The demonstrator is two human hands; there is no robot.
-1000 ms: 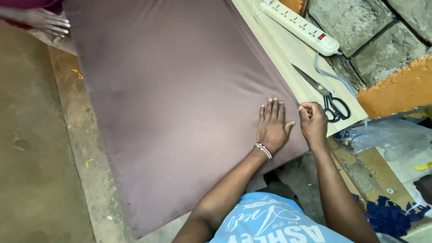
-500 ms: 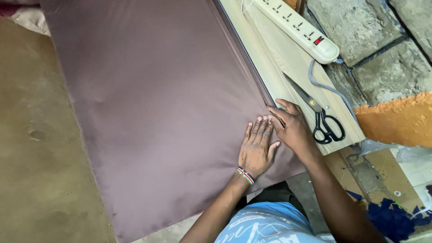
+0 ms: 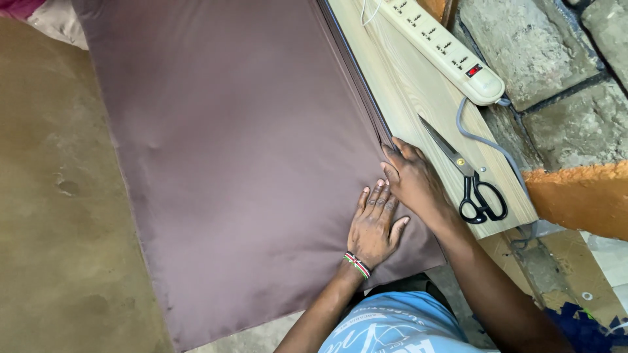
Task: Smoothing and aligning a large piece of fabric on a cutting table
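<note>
Brown fabric (image 3: 235, 150), smooth and slightly shiny, lies spread flat over most of the table (image 3: 399, 98), its folded layers stacked along the right edge. The left hand (image 3: 374, 225) presses flat on the cloth near the lower right corner, fingers together and extended, clamped on nothing; a beaded bracelet (image 3: 357, 265) circles its wrist. The right hand (image 3: 412, 178) rests just beside it at the fabric's edge, fingertips bearing down on the fold, grip open. Black-handled scissors (image 3: 468, 180) lie on the bare pale wood close by. A white power strip (image 3: 445, 49) sits further up. Rough stone wall (image 3: 556, 72) stands beyond.
</note>
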